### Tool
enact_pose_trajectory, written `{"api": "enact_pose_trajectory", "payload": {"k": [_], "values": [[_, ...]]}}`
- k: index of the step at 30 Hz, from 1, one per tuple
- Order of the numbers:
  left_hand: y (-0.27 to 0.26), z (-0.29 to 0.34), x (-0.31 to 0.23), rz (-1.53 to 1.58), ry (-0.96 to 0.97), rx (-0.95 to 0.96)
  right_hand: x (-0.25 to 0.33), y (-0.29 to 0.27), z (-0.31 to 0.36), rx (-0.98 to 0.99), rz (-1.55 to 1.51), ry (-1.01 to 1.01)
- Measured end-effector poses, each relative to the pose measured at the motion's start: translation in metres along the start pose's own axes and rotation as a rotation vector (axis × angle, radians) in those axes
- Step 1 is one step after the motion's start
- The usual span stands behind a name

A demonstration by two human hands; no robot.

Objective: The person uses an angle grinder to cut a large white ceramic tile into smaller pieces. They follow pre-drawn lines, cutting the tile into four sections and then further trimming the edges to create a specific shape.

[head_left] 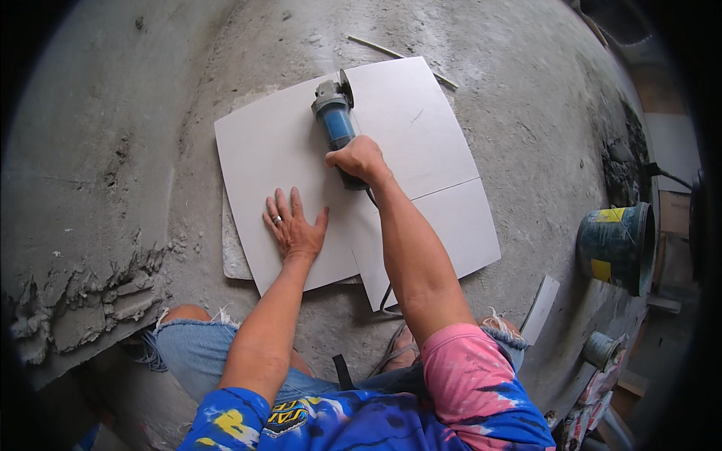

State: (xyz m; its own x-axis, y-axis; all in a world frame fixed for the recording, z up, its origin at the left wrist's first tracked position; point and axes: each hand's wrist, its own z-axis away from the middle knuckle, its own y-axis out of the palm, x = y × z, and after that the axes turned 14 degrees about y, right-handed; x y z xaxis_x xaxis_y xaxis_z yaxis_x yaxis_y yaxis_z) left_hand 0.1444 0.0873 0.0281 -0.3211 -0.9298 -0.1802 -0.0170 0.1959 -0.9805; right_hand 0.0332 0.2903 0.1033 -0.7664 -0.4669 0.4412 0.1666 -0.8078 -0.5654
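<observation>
My right hand (359,160) is wrapped round the rear body of a blue and grey angle grinder (336,124). The grinder's thin disc (346,88) stands on edge at the far side of a large white tile (274,143), along a line running toward me. My left hand (298,231) lies flat on that tile with its fingers spread, a ring on one finger. To the right, another white tile piece (410,120) meets a smaller white piece (444,225) at a straight seam. A black cord (387,297) runs from the grinder beneath my right forearm.
A thin strip (376,47) lies on the concrete floor (519,135) beyond the tiles. At right are a dark bucket (613,244) with yellow patches, a small can (602,349) and a narrow white offcut (540,310). Rough mortar (90,304) edges the left side.
</observation>
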Motion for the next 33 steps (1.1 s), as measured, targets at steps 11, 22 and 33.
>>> {"api": "enact_pose_trajectory", "payload": {"k": [11,22,33], "values": [[-0.008,-0.003,-0.005,0.023,-0.032,0.057,-0.001,-0.002,0.006,0.017,-0.029,0.019],[-0.007,-0.003,-0.004,-0.006,-0.025,0.052,-0.006,-0.001,0.006,0.013,-0.025,-0.005],[-0.005,-0.002,-0.002,-0.020,-0.014,0.048,-0.008,-0.001,0.013,0.007,-0.043,0.004]]}}
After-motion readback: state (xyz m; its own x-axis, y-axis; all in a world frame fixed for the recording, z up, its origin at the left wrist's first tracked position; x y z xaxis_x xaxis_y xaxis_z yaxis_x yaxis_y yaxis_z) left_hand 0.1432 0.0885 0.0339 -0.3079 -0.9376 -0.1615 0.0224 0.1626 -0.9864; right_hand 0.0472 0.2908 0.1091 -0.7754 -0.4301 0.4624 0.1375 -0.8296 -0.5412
